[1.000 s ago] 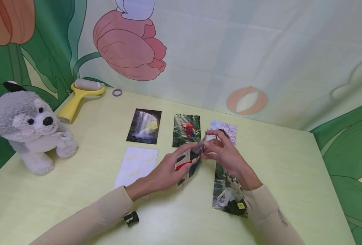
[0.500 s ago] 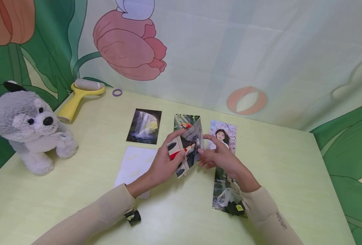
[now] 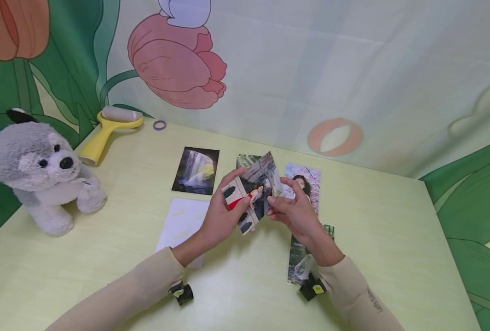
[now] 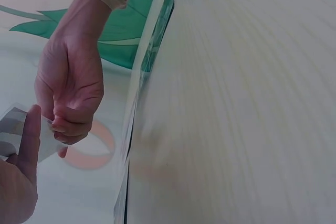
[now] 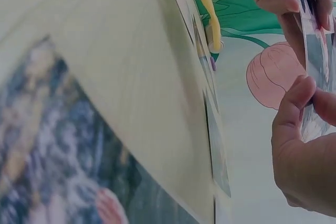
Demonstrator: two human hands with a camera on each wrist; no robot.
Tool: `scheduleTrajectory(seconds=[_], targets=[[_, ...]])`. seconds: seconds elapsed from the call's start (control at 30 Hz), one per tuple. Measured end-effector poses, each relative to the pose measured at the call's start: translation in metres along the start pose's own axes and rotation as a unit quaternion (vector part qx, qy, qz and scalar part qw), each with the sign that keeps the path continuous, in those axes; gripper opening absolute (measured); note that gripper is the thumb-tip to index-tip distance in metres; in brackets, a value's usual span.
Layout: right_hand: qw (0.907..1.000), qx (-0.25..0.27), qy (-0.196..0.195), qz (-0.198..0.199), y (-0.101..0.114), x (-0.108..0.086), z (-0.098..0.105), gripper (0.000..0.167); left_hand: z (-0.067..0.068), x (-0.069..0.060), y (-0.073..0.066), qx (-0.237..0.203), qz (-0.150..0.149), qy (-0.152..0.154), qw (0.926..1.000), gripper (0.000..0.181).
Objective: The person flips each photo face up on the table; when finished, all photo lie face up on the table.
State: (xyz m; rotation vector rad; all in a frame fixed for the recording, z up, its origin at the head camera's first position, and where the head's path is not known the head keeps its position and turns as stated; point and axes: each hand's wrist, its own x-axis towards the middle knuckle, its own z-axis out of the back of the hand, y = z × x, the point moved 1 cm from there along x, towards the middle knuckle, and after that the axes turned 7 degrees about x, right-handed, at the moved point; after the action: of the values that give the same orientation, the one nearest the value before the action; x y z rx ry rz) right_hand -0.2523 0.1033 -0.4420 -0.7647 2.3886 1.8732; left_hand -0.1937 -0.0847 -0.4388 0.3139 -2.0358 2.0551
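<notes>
My left hand (image 3: 219, 219) grips a photo print (image 3: 256, 175) between thumb and fingers, above the middle of the table. The print pictures a person in red, and its right part is bent. At that right end my right hand (image 3: 296, 215) pinches the print with thumb and fingers. In the right wrist view the print (image 5: 315, 51) stands edge-on between both hands. Its pale back (image 4: 50, 139) shows in the left wrist view. Whether the bent part is a second layer I cannot tell. Beneath the held print lies a photo (image 3: 245, 161), mostly hidden.
A waterfall photo (image 3: 195, 171) and a white sheet (image 3: 182, 220) lie left. On the right are a portrait photo (image 3: 302, 177) and a forest photo (image 3: 296, 264), partly covered by my right arm. A plush dog (image 3: 42, 170), yellow-handled roller (image 3: 97, 142) and purple ring (image 3: 159, 125) stand farther left.
The held print has turned to show more of its face and moved slightly left and up, covering the parrot photo. My right fingers have shifted lower along its right end.
</notes>
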Motion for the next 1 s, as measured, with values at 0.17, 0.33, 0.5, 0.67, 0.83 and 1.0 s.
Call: scheduleTrajectory(seconds=[0.17, 0.33, 0.5, 0.67, 0.83, 1.0], targets=[[0.9999, 0.012, -0.002, 0.005, -0.002, 0.001, 0.000, 0.067, 0.001, 0.000, 0.002, -0.022, 0.000, 0.012, 0.9997, 0.062], [0.9999, 0.011, -0.002, 0.008, -0.003, 0.000, 0.000, 0.067, 0.002, -0.002, 0.003, -0.048, 0.007, 0.026, 0.9985, 0.059], [0.9999, 0.008, -0.003, 0.013, -0.005, 0.000, 0.005, 0.067, 0.004, -0.004, 0.004, 0.001, 0.008, 0.026, 0.9996, 0.058], [0.9995, -0.020, -0.011, 0.021, -0.007, 0.002, 0.015, 0.067, 0.008, -0.007, 0.008, 0.031, 0.011, 0.021, 0.9993, 0.051], [0.9955, -0.091, -0.014, 0.022, -0.007, 0.003, 0.023, 0.067, 0.013, -0.008, 0.010, 0.029, 0.038, 0.004, 0.9989, 0.038], [0.9878, -0.153, -0.005, 0.025, -0.001, 0.001, 0.027, 0.068, 0.023, -0.005, 0.007, 0.080, 0.069, -0.008, 0.9944, 0.028]])
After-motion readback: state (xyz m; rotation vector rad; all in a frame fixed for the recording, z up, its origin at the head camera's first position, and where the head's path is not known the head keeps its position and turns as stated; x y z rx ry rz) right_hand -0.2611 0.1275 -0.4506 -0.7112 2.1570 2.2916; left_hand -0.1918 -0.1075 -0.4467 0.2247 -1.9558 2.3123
